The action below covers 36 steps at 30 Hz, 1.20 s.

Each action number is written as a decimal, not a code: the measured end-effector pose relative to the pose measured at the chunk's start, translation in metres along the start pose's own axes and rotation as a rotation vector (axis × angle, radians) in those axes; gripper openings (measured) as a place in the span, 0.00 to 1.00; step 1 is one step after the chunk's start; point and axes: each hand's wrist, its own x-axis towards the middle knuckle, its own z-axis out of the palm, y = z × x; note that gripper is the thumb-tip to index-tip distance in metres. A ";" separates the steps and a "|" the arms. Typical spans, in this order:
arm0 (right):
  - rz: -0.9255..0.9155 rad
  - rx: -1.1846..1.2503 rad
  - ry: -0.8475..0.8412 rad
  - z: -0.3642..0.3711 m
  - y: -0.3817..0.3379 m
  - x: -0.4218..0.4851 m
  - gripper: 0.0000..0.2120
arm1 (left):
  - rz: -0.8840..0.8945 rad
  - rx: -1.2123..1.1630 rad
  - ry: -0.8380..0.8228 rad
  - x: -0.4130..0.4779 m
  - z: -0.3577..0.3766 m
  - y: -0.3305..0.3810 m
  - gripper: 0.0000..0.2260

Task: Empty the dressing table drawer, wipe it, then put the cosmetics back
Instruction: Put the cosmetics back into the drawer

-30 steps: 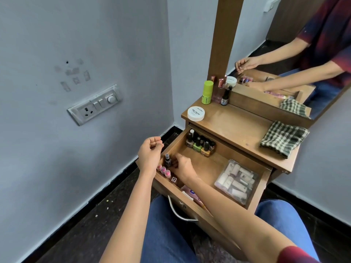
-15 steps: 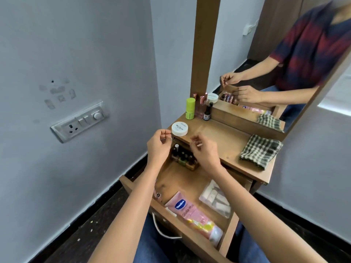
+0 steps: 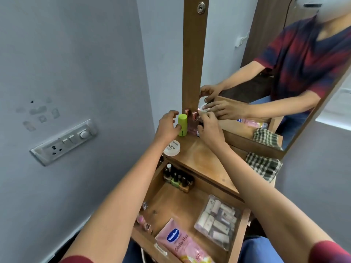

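at the tabletop's back left corner: one green tube [image 3: 182, 125], two rose-capped bottles [image 3: 192, 124]; at its left edge, one white jar [image 3: 171, 148]; at its right edge, one checked cloth [image 3: 263, 166]; in the one open drawer [image 3: 241, 232]: about five nail polish bottles [image 3: 175, 179] in the back left corner, one pink tube [image 3: 180, 243], one clear box [image 3: 218, 223]

The drawer [image 3: 176, 202] stands open below the front edge of the top [image 3: 205, 158]. Polishes [image 3: 176, 179] stand in its back left corner, vials [image 3: 141, 220] lie by its left edge near the front, the tube [image 3: 182, 243] lies at its front edge, and the box [image 3: 218, 222] sits against its right edge. On the top, the stick [image 3: 182, 125] stands in the back left corner, with bottles [image 3: 192, 124] just right of it before the mirror [image 3: 237, 54]. The jar [image 3: 171, 148] sits at the front left corner and the cloth [image 3: 263, 166] at the right edge.
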 end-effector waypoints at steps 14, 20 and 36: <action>-0.065 -0.200 0.019 0.006 0.008 0.007 0.09 | 0.002 0.091 -0.042 0.026 0.027 -0.003 0.22; -0.027 -0.203 -0.066 -0.001 0.009 0.005 0.06 | -0.021 0.080 -0.047 0.019 0.033 -0.004 0.21; 0.219 0.407 -0.011 -0.056 0.012 -0.062 0.07 | 0.064 -0.190 0.233 -0.057 -0.008 0.018 0.21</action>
